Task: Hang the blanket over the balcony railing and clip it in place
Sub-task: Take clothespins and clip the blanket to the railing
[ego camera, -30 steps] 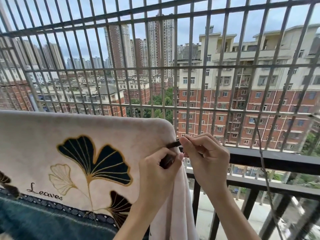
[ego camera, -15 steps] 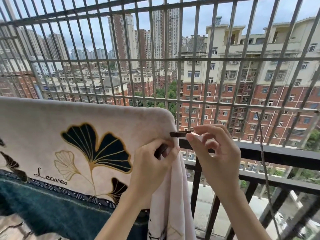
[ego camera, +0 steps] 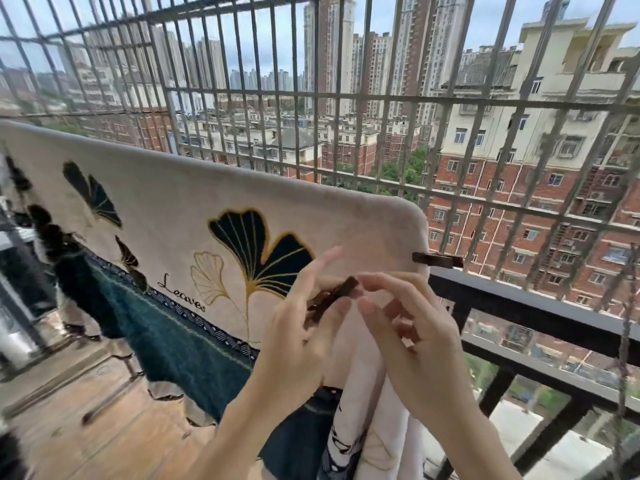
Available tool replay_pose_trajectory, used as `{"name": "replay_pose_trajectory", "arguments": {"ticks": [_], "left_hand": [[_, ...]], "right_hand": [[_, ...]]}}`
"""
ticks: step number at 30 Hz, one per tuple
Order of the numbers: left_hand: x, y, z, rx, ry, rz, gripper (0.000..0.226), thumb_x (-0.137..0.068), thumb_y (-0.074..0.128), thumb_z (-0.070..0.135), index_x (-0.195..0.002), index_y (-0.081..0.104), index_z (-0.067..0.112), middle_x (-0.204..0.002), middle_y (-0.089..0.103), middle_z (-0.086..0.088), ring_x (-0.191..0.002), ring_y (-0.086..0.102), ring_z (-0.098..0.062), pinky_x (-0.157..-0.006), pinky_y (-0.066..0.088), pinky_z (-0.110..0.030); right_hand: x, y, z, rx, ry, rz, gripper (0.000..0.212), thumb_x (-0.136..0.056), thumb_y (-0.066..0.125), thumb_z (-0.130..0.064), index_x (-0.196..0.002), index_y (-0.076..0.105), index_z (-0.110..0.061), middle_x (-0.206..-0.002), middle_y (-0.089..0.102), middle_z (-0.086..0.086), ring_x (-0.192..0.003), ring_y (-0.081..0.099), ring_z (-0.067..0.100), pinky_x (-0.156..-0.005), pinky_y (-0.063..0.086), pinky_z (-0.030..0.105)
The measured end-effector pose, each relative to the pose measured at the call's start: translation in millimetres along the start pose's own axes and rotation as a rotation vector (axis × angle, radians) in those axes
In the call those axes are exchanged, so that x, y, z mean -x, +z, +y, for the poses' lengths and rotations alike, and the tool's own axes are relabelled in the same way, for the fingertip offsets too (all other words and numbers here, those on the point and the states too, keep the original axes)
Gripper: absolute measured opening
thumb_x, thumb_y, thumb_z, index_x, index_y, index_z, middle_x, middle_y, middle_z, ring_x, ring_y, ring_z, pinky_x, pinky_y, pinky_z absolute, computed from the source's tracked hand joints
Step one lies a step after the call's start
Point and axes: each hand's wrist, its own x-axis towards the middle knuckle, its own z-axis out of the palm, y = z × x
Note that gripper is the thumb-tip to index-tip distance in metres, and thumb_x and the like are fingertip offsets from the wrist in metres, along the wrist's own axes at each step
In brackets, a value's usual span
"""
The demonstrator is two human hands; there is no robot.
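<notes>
A cream blanket (ego camera: pixel 166 209) with dark ginkgo leaves and a teal band hangs over the black balcony railing (ego camera: pixel 519 296). One brown clip (ego camera: pixel 438 260) sits on the blanket's right edge at rail height, with no hand on it. My left hand (ego camera: pixel 304 334) holds a second brown clip (ego camera: pixel 332 299) in its fingers, in front of the blanket. My right hand (ego camera: pixel 412 334) is beside it, fingers spread, fingertips touching or almost touching that clip's upper end.
A metal security grille (ego camera: pixel 346 98) rises above the railing, with apartment blocks beyond. A wooden floor (ego camera: pixel 86 410) lies at the lower left. Blurred dark and white objects (ego camera: pixel 14 306) stand at the far left edge.
My right hand let go of the clip, which now stays on the blanket's edge. Both hands came down and left, now around a second clip. The view swung left.
</notes>
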Motion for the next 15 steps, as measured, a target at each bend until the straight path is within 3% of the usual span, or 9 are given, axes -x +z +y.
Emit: {"name": "replay_pose_trajectory", "arguments": {"ticks": [3,7,10,15], "left_hand": [[7.6,-21.8,-7.3,-0.055,-0.016,0.017,0.056,-0.095,0.061,0.017,-0.144,0.040,0.033,-0.111,0.070,0.015,-0.105,0.067,-0.005,-0.083,0.056,-0.019],[14.9,-54.0,-12.5,-0.104,0.027,0.054,0.062,-0.090,0.067,0.014,-0.143,0.041,0.034,-0.109,0.070,0.015,-0.109,0.065,-0.008,-0.094,0.053,-0.025],[20.2,-90.2,-16.8,-0.044,0.044,0.086,0.057,-0.088,0.069,0.013,-0.137,0.046,0.031,-0.104,0.072,0.012,-0.103,0.068,-0.008,-0.089,0.052,-0.017],[31.1,-175.9,-30.2,-0.007,0.051,0.194,0.040,-0.082,0.074,0.015,-0.119,0.062,0.022,-0.099,0.075,0.015,-0.096,0.071,-0.006,-0.081,0.055,-0.017]], "right_hand": [[-1.6,20.1,-6.3,-0.025,0.037,-0.028,0.035,-0.092,0.056,-0.045,-0.119,0.065,-0.025,-0.111,0.059,-0.018,-0.073,0.063,0.014,-0.058,0.051,0.020],[-3.9,49.4,-20.3,-0.103,0.034,-0.044,0.022,-0.089,0.065,-0.034,-0.104,0.072,-0.020,-0.105,0.064,-0.013,-0.070,0.064,0.014,-0.056,0.048,0.016],[-8.6,76.7,-36.5,-0.168,0.040,-0.012,0.014,-0.083,0.070,-0.027,-0.095,0.074,-0.022,-0.100,0.066,-0.010,-0.068,0.064,0.015,-0.054,0.050,0.023],[-11.3,151.8,-73.8,-0.283,0.050,-0.020,0.013,-0.078,0.070,-0.021,-0.090,0.074,-0.026,-0.094,0.068,-0.007,-0.066,0.063,0.014,-0.054,0.051,0.029]]}}
